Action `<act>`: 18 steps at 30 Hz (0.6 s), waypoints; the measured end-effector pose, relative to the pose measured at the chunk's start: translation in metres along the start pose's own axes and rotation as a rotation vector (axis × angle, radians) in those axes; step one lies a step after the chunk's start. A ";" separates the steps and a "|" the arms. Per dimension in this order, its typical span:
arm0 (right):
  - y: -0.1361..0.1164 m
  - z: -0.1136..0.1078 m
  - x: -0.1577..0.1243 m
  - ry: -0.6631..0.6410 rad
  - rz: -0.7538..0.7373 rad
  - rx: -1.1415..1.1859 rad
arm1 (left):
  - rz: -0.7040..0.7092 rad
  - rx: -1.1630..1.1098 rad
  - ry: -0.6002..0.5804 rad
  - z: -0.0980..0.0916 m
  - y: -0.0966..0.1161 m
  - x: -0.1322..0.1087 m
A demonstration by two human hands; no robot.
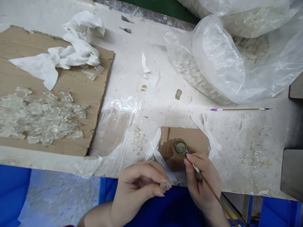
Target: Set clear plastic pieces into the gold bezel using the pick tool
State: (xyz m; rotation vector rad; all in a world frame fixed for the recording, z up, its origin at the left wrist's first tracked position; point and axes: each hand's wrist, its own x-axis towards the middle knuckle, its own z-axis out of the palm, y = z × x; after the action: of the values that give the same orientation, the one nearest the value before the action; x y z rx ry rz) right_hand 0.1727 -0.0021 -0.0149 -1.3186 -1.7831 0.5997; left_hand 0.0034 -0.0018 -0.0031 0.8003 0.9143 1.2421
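Note:
Between the thumb and fingertips of my left hand is a small clear plastic piece, held near the table's front edge. My right hand grips a thin brush with a brown handle, its tip at the rim of a small round bottle cap. The cap holds a pale liquid and sits on a cardboard pad with a dark wet stain around it. White tape strips lie along the pad's sides. Left of the pad is a cluster of small clear pieces.
A large cardboard sheet at left bears a heap of clear plastic pieces and a crumpled white cloth. Clear bags of pieces fill the upper right. A second thin brush lies below them. Two dark needle tips lie at the back.

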 end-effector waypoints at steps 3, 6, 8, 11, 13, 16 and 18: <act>0.002 0.002 0.001 -0.016 -0.027 -0.072 | -0.037 -0.050 0.011 0.004 -0.001 0.001; -0.004 -0.003 -0.002 0.015 0.009 0.096 | -0.049 -0.073 0.025 0.006 0.000 0.002; -0.009 -0.008 -0.004 0.012 0.028 0.324 | -0.065 -0.090 0.024 0.007 0.000 0.002; -0.016 -0.012 -0.003 -0.039 -0.013 0.556 | -0.076 -0.092 0.019 0.007 0.001 0.001; -0.019 -0.012 0.000 -0.061 -0.033 0.594 | -0.077 -0.089 0.024 0.008 0.001 0.000; -0.019 -0.011 0.004 -0.081 -0.022 0.601 | -0.081 -0.081 0.028 0.008 0.001 -0.001; -0.019 -0.011 0.004 -0.090 -0.009 0.609 | -0.080 -0.064 0.023 0.008 0.000 -0.001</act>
State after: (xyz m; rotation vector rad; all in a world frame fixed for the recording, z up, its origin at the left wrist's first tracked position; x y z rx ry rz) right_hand 0.1710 -0.0058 0.0067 -0.8699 -1.4978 1.1059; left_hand 0.0105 -0.0026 0.0009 0.6937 0.9124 1.2065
